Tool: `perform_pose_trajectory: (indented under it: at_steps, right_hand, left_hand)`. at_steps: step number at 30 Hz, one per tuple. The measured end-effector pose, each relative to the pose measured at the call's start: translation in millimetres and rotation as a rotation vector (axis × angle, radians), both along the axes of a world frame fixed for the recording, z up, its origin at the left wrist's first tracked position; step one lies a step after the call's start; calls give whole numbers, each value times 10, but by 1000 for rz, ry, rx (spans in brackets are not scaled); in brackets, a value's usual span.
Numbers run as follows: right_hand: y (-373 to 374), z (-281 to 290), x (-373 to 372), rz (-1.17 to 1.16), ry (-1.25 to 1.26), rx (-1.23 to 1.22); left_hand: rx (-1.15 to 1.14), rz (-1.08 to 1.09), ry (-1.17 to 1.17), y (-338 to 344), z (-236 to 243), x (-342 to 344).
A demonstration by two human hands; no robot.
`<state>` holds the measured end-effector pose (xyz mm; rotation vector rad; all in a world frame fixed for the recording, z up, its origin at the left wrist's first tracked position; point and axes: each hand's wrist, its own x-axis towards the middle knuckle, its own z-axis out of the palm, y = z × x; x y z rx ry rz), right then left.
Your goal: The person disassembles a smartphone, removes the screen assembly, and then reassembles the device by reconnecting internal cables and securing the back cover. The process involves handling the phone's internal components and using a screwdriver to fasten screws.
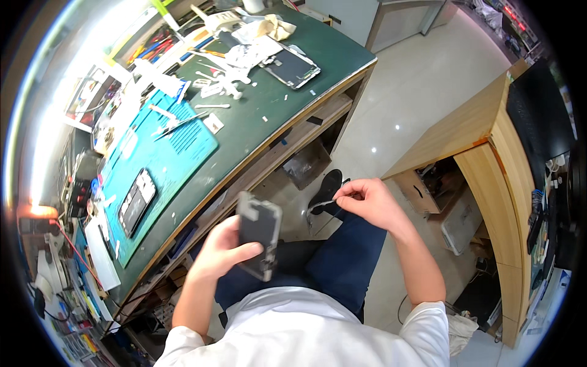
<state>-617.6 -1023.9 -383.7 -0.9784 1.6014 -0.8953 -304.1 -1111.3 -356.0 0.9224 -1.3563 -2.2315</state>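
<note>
Off the front edge of the green workbench point(269, 122), above the lap, a dark phone part point(259, 229) is held in the left hand point(220, 252). The thumb is laid over its near long side, while the other fingers are mostly hidden behind it; by this grip most of the upper face is left uncovered, presumably so that it can be seen and reached. Fine detail is lost to blur.

Also off the workbench's front edge, farther right, a slender piece point(323, 206) is pinched between the thumb and fingertips of the right hand point(369, 203); whether it is a tool or a loose strip cannot be told. It is kept well apart from the phone part, and its free end is pointed leftward, likely left unobstructed by so light a pinch.

On the workbench's left part, a teal mat point(174, 165) is spread, probably to protect what is set down. A second phone point(137, 203) is laid flat there, clear of the pointed tool point(178, 126) at the mat's far part. Toward the workbench's far right, another phone point(292, 67) is rested beside crumpled white wrapping point(252, 54). Between these, cotton swabs point(212, 106) are strewn, seemingly for easy reach.
</note>
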Motion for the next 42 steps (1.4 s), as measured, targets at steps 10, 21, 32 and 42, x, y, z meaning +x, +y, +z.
perform_pose_trajectory:
  at_steps: [10,21,32,42]
  right_hand:
    - [225,875,1097,-21,430,-509]
    - [640,253,1564,-327,-425,-433]
    - [580,289,1652,-370,-387,-411]
    - [574,254,1631,-357,-455,-354]
  left_hand:
    - [139,74,252,512,8,270]
    - [152,247,407,623,8,566]
    - [93,226,387,738,-4,534]
    - [196,272,446,706,-107,569]
